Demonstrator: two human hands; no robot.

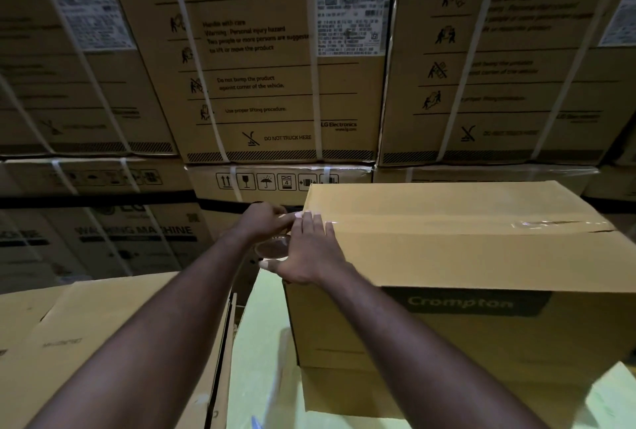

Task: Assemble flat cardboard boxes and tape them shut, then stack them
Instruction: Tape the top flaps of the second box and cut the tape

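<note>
1. Backdrop: stacked LG cartons [275, 67], strapped with white bands, fill the whole far side. Not part of the job.
2. Crompton box [464, 263]: erected, top flaps down, standing right of centre on a yellow-green surface [265, 342]. More brown cardboard shows under its near edge; I cannot tell whether that is a second carton or a flap.
3. Flat cardboard [103, 325]: unassembled sheets lie at lower left, well apart from the box. Judged to be stock still to be made up.
4. Right grip [309, 249]: bare hand open, fingers straight and flat on the box's left top edge, thumb spread down the end face. It presses on the end of the tape.
5. Left grip [266, 222]: just beyond the box's left end, fingers curled. It appears to hold the tape roll [272, 246], which is partly hidden behind the right grip.
6. Clear tape strip [481, 224]: runs along the top centre seam from the right end to the left edge. It is wrinkled near the right end.
7. Progress, judged: box formed and top seam taped along its length. Left to do: sever the tape at the left end, smooth it down, stack this box, then assemble the flat stock.
</note>
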